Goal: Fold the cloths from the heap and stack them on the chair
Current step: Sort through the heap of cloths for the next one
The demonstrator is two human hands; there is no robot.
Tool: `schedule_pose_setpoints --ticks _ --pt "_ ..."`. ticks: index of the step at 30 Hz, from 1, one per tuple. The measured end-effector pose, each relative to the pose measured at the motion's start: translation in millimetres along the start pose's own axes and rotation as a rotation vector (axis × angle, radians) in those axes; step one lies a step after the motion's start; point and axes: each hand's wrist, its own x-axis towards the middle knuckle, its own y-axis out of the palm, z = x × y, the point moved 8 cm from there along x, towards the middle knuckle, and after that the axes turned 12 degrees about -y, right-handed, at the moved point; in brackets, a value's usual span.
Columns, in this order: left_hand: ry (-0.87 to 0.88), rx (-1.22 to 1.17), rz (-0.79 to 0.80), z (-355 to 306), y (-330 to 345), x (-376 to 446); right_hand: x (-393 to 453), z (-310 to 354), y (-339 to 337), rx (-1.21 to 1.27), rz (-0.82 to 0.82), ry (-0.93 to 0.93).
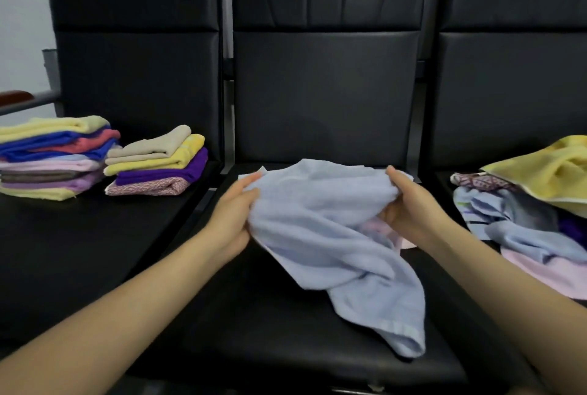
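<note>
A pale wall at far left; before it what may be a reddish-brown armrest.

heap on the right seat cut off by the right edge. left end of the taller folded stack cropped at the left edge. fingers of both hands buried in the pale blue cloth; pink cloth beneath mostly hidden.

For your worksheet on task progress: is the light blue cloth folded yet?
Not folded. The blue cloth hangs bunched between both hands, its lower end crumpled on the seat.
</note>
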Motion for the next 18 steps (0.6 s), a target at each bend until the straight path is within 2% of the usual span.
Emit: schedule_pose_setpoints --ticks 2,5,9,12,14,16,18 --pt "0.04 0.028 0.01 -19.5 -9.0 -2.6 -0.7 16.5 7.7 -0.11 0.089 -0.073" --pt "0.022 0.071 0.115 -39.2 -14.8 -9.4 -5.5 31.8 22.4 -0.221 0.242 -0.111" --pt "0.006 0.056 0.181 -57.4 -19.7 -14.2 -8.6 47.7 31.6 -0.33 0.308 -0.171" --pt "0.001 0.01 0.129 -58.3 -30.6 -9.6 -13.0 33.1 34.2 -0.399 0.384 -0.122" --pt "-0.002 -0.02 0.08 -54.2 -40.5 -3.8 -17.4 14.0 29.1 -0.655 0.405 -0.094" --pt "0.011 0.024 0.046 -48.8 -49.2 2.1 -21.9 -0.7 24.3 -0.861 0.419 -0.071" --pt "0.028 0.122 0.001 -42.8 -59.2 7.3 -24.2 -2.2 27.7 -0.864 0.389 -0.113"
